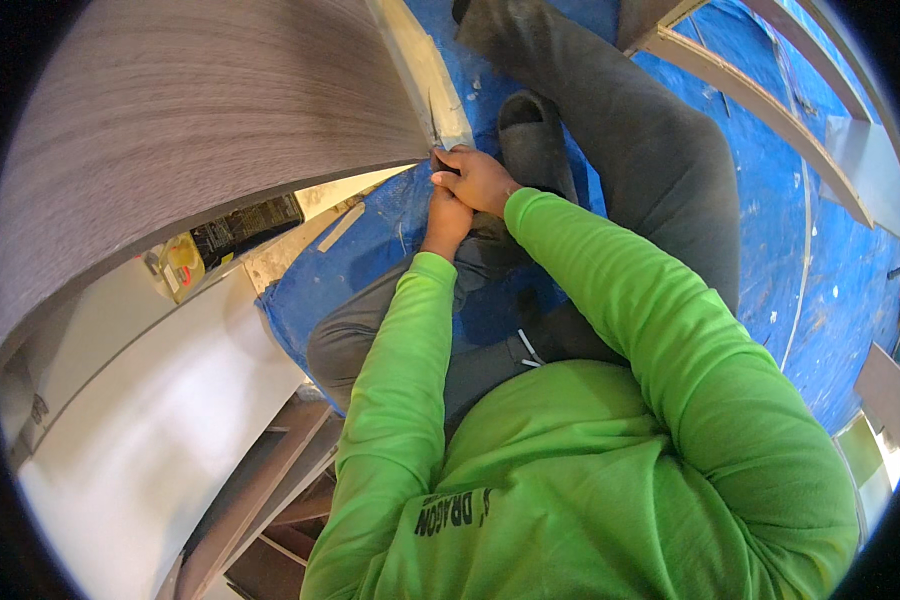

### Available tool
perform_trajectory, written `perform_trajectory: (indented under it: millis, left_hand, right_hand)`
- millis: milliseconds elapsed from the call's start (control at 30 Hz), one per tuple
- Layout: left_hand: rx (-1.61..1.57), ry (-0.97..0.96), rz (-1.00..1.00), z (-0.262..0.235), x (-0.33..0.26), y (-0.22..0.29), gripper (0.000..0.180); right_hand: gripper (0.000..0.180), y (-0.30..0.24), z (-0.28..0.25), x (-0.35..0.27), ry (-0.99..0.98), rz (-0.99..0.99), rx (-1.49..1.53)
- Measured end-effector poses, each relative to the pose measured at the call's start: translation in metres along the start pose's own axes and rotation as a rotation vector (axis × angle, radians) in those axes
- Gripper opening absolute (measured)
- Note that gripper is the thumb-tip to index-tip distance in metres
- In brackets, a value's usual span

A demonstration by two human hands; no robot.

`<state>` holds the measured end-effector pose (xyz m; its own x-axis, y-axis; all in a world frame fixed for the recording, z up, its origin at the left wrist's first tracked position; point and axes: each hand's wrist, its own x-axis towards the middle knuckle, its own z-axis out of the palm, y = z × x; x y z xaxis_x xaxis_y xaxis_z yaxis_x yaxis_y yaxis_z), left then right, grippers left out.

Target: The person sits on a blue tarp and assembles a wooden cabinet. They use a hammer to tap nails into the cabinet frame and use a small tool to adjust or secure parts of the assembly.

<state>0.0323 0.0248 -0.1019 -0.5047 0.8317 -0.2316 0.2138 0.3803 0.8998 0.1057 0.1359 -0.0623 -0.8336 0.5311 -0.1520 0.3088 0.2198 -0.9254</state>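
Observation:
A large brown wood-grain panel (230, 95) spreads across the upper left. Its near corner meets both my hands. My right hand (480, 180) is closed at that corner, thumb and fingers bent in toward the left. Just below and against it, my left hand (448, 218) is closed too, its fingers partly hidden. What the fingers grip is too small and covered to tell. A pale yellowish strip (440, 85) runs along the panel's right edge down to my hands.
Blue sheeting (770, 240) covers the floor under my bent legs (660, 170). A dark slipper (530, 140) lies beyond my hands. Wooden frame pieces (760, 110) stand at right. A white panel (170, 390), a black box (245, 230) and a thin pale strip (342, 228) lie left.

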Motion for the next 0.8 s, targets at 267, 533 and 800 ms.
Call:
perform_trajectory:
  millis: [267, 533, 800]
  left_hand:
    - [0.140, 0.082, -0.035, -0.004, 0.001, 0.019, 0.049]
    - [0.063, 0.141, 0.003, -0.002, 0.001, 0.024, 0.047]
    - [0.185, 0.190, -0.133, -0.002, 0.000, 0.037, 0.041]
  right_hand:
    - [0.051, 0.006, 0.006, 0.001, 0.047, -0.052, -0.021]
    - [0.050, 0.003, 0.007, 0.001, 0.063, -0.071, -0.001]
    - [0.051, 0.002, 0.006, 0.003, 0.052, -0.056, -0.024]
